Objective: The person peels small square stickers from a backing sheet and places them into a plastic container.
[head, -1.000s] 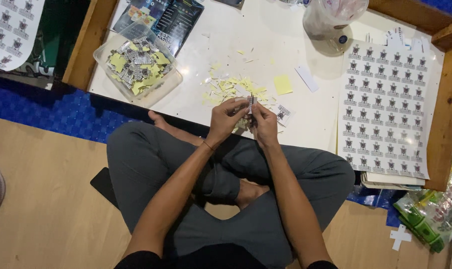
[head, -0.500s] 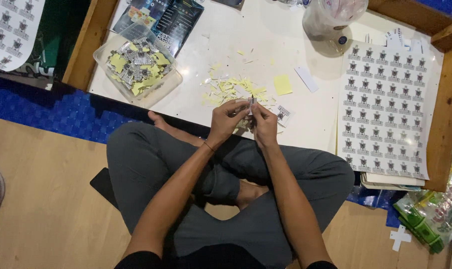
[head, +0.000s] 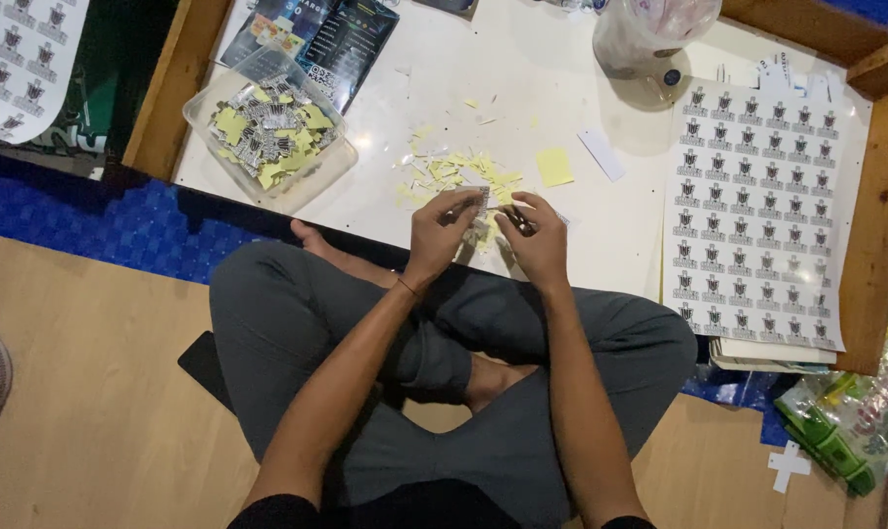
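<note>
I sit cross-legged at a low white table [head: 561,88]. My left hand [head: 442,231] and my right hand [head: 536,238] meet at the table's near edge. Both pinch a small sticker piece [head: 477,196] between their fingertips. Just beyond the fingers lies a pile of yellow paper scraps [head: 454,172]. A yellow square of backing paper [head: 554,167] lies to the right of the pile. What the right fingers hold beneath the piece is hidden.
A clear plastic tray [head: 267,132] of cut stickers and yellow backings stands at the left. A large printed sticker sheet [head: 757,206] covers the table's right side. A plastic-wrapped jar [head: 649,39] stands at the back. Dark packets [head: 341,44] lie behind the tray. Green packaging [head: 845,431] sits on the floor.
The sticker piece has come down from upright between the hands to nearly flat over the left fingers. Both hands stay at the table edge.
</note>
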